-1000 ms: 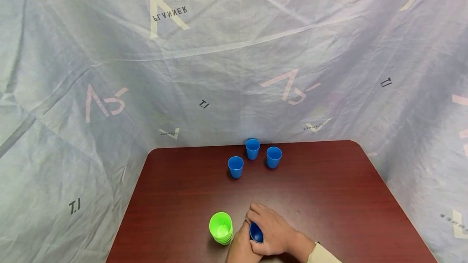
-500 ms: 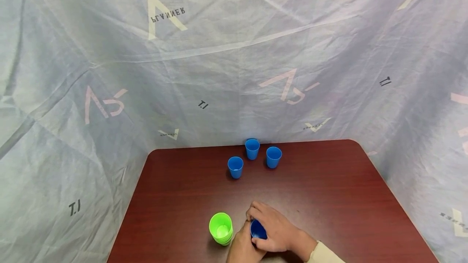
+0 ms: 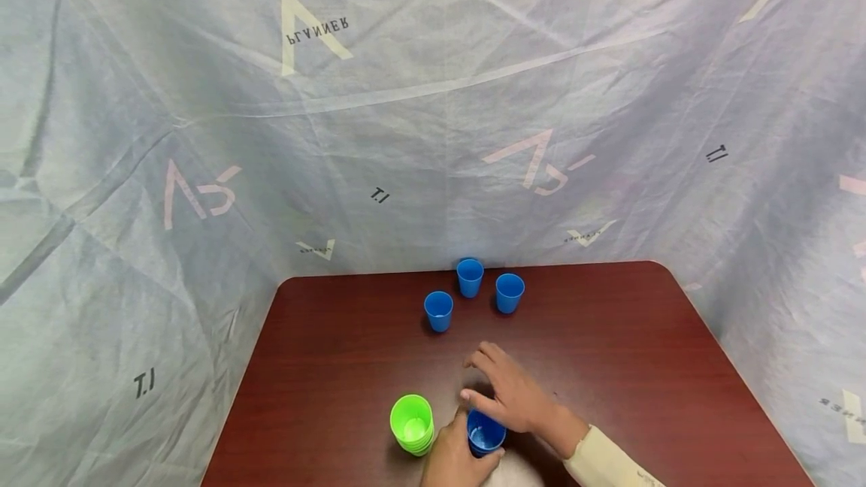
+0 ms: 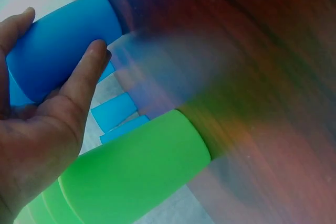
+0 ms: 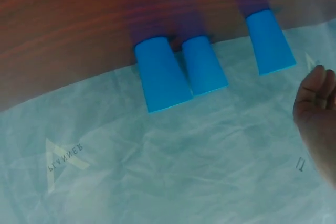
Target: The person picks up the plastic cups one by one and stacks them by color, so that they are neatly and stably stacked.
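Note:
At the table's near side, my left hand (image 3: 452, 458) grips a dark blue plastic cup (image 3: 485, 434), thumb and fingers on either side of it. More than one rim seems to show there, as if cups are nested. My right hand (image 3: 514, 393) is just beyond that cup, fingers loosely bent and holding nothing. To the left of my left hand stands a stack of bright green cups (image 3: 413, 427), mouths up. In the left wrist view the held blue cup (image 4: 65, 45) and the green stack (image 4: 134, 166) appear side by side.
Farther back on the reddish-brown table (image 3: 325, 367) stand three separate upright blue cups: a left one (image 3: 438, 314), a middle one (image 3: 470, 279) and a right one (image 3: 509, 294). A grey printed cloth (image 3: 419, 134) hangs behind and along both sides.
My right hand has let go of the blue cup's rim and moved slightly away, toward the far side. My left hand still holds the cup. The other cups stand where they were.

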Demonstrator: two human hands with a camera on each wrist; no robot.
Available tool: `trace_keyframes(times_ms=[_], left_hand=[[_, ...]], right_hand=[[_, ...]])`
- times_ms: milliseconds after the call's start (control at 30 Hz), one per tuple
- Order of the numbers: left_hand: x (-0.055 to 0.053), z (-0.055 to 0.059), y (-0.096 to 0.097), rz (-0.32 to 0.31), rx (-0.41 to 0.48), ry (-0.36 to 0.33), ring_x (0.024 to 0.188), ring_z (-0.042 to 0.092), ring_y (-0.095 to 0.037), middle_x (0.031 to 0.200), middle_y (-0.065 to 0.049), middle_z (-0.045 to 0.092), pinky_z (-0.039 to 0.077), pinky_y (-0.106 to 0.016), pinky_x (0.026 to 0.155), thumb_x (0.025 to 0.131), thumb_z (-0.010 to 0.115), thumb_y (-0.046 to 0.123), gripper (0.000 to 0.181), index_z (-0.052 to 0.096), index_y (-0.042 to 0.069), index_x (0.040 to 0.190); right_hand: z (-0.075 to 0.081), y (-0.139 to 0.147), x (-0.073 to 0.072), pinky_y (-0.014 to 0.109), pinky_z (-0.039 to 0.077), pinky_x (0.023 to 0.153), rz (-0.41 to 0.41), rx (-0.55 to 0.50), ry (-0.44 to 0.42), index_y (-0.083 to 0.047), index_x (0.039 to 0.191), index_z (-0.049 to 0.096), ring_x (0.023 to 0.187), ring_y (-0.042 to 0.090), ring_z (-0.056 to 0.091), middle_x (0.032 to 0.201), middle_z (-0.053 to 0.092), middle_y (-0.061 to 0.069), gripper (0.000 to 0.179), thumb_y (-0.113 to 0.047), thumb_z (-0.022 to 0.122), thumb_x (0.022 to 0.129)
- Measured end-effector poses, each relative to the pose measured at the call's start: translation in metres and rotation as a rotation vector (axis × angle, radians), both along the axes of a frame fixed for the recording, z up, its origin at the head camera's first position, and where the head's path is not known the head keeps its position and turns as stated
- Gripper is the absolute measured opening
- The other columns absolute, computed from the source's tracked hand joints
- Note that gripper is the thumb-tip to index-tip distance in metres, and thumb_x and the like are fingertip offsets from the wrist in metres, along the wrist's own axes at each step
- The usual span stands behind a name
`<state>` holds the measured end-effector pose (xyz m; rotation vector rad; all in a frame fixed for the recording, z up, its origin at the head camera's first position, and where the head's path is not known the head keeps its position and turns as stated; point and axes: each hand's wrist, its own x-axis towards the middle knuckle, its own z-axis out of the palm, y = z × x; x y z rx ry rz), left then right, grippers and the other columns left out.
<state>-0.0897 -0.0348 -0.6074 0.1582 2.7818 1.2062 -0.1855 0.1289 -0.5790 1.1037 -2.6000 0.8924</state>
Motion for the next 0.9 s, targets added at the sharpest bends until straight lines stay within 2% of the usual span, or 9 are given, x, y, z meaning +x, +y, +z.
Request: trace_keyframes(times_ms=[133,267,400,533,700,900], left_hand=[[0.0,-0.001,0.001,0.003,-0.002,0.009,0.093,0.077,-0.022,0.107,-0.008,0.079,0.062,-0.04,0.079,0.076,0.093,0.045,0.068,0.066,0.005,0.124],[0.0,-0.002,0.002,0.015,0.005,0.011,0.093,0.077,-0.021,0.105,-0.007,0.079,0.062,-0.04,0.08,0.074,0.095,0.043,0.063,0.069,0.007,0.12],[-0.001,-0.001,0.003,0.034,0.006,-0.01,0.094,0.077,-0.023,0.107,-0.008,0.08,0.063,-0.044,0.083,0.073,0.095,0.042,0.065,0.069,0.006,0.121],[-0.003,0.001,0.004,0.048,-0.008,-0.019,0.094,0.077,-0.025,0.106,-0.009,0.08,0.063,-0.046,0.082,0.073,0.095,0.043,0.067,0.069,0.005,0.121],[-0.003,0.004,0.004,0.055,0.001,-0.034,0.089,0.076,-0.025,0.102,-0.011,0.079,0.062,-0.046,0.078,0.073,0.095,0.043,0.064,0.069,0.003,0.117],[-0.003,0.006,0.003,0.053,0.005,-0.038,0.086,0.076,-0.024,0.098,-0.01,0.079,0.061,-0.043,0.075,0.073,0.095,0.043,0.063,0.069,0.003,0.114]], right_hand=[[0.002,0.002,-0.01,0.033,0.056,0.09,-0.081,0.013,0.005,-0.022,0.123,0.063,0.104,0.006,0.056,0.116,0.06,-0.01,0.031,-0.045,0.067,0.102],[0.003,0.003,-0.019,0.038,0.056,0.094,-0.128,0.032,-0.012,-0.019,0.125,0.064,0.108,0.007,0.056,0.119,0.062,-0.005,0.032,-0.041,0.069,0.101],[0.004,0.003,-0.027,0.043,0.056,0.101,-0.147,0.048,-0.022,-0.017,0.126,0.063,0.115,0.013,0.059,0.125,0.063,0.0,0.035,-0.042,0.067,0.102],[0.004,0.005,-0.036,0.048,0.055,0.106,-0.158,0.041,0.014,-0.015,0.125,0.065,0.122,0.021,0.06,0.131,0.064,0.005,0.036,-0.042,0.066,0.102],[0.002,0.009,-0.047,0.058,0.049,0.113,-0.204,0.035,0.016,-0.01,0.13,0.065,0.135,0.033,0.057,0.142,0.061,0.015,0.042,-0.042,0.068,0.102],[0.0,0.013,-0.055,0.069,0.038,0.119,-0.237,0.078,0.012,-0.009,0.138,0.063,0.149,0.045,0.046,0.152,0.055,0.022,0.05,-0.043,0.068,0.101]])
